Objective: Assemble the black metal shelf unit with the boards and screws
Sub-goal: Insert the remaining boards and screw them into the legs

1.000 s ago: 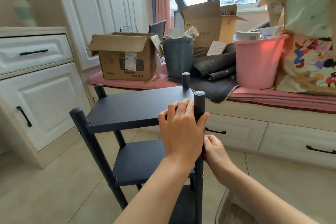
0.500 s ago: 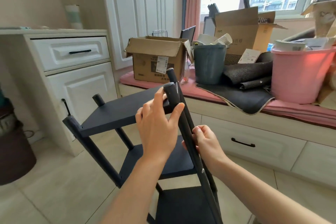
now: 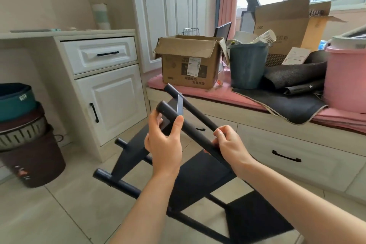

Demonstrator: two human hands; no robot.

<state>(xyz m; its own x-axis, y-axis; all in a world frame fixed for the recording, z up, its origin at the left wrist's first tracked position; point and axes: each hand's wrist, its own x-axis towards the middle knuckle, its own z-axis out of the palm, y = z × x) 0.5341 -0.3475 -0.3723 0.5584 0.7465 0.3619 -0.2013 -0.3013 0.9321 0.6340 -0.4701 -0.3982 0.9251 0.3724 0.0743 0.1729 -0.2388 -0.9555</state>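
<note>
The black metal shelf unit (image 3: 200, 180) is tipped far over to the left above the tiled floor, its boards standing steeply and its round posts slanting. My left hand (image 3: 164, 144) grips the top of the near post (image 3: 190, 130), thumb on one side and fingers on the other, by the top board's corner. Lower on the same post, my right hand (image 3: 229, 144) holds it with curled fingers. Two more post ends (image 3: 101, 174) point left, low near the floor. No screws are visible.
A white cabinet with drawer and door (image 3: 107, 93) stands left, stacked baskets and a brown bin (image 3: 29, 144) beside it. Behind the shelf runs a window bench with drawers (image 3: 277, 144), carrying cardboard boxes (image 3: 190, 61), a grey bucket (image 3: 247, 65), black mats and a pink bucket (image 3: 346, 81).
The shelf unit has gone from upright to strongly tilted leftward. Both hands kept their hold on the near post and swung with it. The view turned left.
</note>
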